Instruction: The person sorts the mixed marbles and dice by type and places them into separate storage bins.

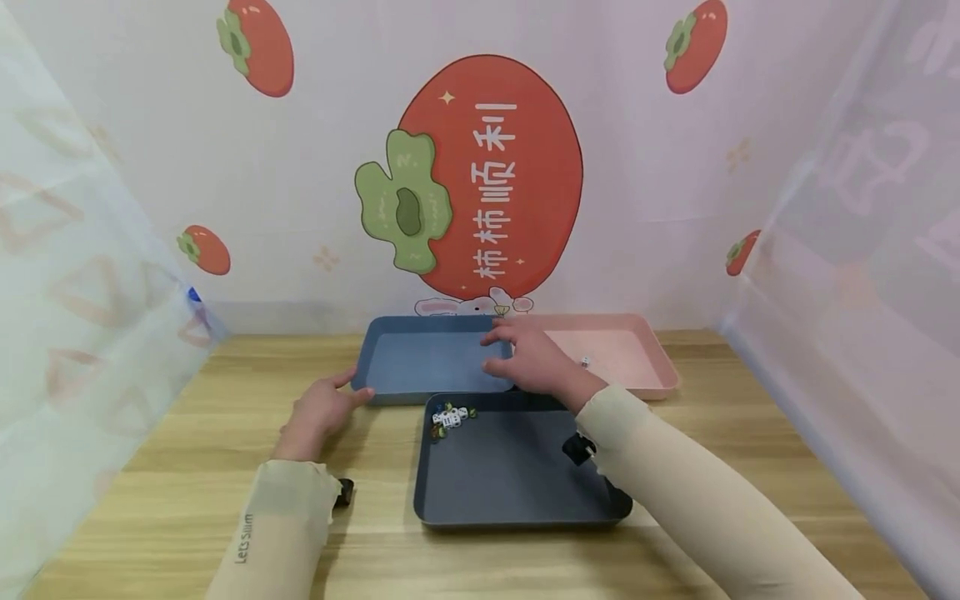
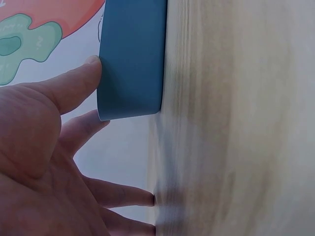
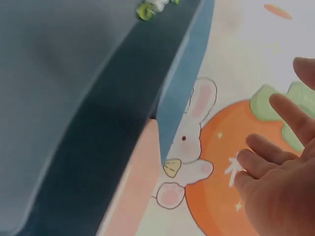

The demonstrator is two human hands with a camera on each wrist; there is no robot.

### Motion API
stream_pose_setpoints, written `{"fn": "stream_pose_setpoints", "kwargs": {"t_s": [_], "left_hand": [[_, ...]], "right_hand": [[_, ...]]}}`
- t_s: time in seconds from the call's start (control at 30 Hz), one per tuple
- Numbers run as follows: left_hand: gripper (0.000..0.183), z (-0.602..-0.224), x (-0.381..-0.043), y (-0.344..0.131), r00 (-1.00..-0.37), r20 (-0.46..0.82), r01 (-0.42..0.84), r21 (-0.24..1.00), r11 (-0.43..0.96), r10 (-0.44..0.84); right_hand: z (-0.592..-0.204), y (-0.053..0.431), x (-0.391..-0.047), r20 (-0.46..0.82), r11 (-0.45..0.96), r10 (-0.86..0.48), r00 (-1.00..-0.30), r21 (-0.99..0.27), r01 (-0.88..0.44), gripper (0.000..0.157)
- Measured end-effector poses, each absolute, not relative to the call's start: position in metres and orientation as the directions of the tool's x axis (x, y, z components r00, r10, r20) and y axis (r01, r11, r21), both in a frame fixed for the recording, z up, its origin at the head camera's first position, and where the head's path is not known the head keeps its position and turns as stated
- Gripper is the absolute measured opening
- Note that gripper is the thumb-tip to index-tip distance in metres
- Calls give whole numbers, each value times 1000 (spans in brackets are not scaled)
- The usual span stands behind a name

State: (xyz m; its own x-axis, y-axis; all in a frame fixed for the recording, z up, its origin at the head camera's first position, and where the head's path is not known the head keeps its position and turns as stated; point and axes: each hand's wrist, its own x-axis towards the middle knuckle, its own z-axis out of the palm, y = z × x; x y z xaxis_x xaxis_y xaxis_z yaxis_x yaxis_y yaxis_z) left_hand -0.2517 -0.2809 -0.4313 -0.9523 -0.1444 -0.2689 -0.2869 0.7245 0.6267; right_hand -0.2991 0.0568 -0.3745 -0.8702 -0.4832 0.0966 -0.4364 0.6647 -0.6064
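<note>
The blue tray (image 1: 420, 358) lies at the back of the table. At its front-left corner is my left hand (image 1: 321, 408); the thumb (image 2: 81, 81) touches the rim and the index finger reaches the corner, while other fingers extend down to the table. Above the tray's right end hovers my right hand (image 1: 536, 360), fingers spread and loosely bent, with nothing in it. A dark grey tray (image 1: 517, 475) in front holds several white dice (image 1: 450, 418) and small green and amber pieces, like glass marbles, in its far-left corner. The pink tray (image 1: 630, 354), at back right, has a small white die (image 1: 586, 362).
Behind the trays rises a pale backdrop (image 1: 315, 167) printed with red persimmons and a rabbit. Pale sheets (image 1: 862, 250) close off both sides. The wooden table (image 1: 172, 500) spreads around the trays, and the grey tray's far edge lies close to the other two trays.
</note>
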Motion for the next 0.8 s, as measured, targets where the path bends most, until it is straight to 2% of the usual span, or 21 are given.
{"fn": "stream_pose_setpoints", "kwargs": {"t_s": [0.23,0.5,0.8], "left_hand": [[82,-428,-255,-288,-952,-276,-281,621,732,-132],[86,-424,-254,-301,-949,-295,-278,612,740,-112],[87,-433,-261,-290,-951,-299,-265,650,712,-82]], "right_hand": [[-381,48,-286,41,686,-555,-831,-543,-484,39],[-393,29,-281,-17,676,-607,-795,-537,-504,42],[-406,31,-281,-54,703,-597,-800,-516,-490,39]]}}
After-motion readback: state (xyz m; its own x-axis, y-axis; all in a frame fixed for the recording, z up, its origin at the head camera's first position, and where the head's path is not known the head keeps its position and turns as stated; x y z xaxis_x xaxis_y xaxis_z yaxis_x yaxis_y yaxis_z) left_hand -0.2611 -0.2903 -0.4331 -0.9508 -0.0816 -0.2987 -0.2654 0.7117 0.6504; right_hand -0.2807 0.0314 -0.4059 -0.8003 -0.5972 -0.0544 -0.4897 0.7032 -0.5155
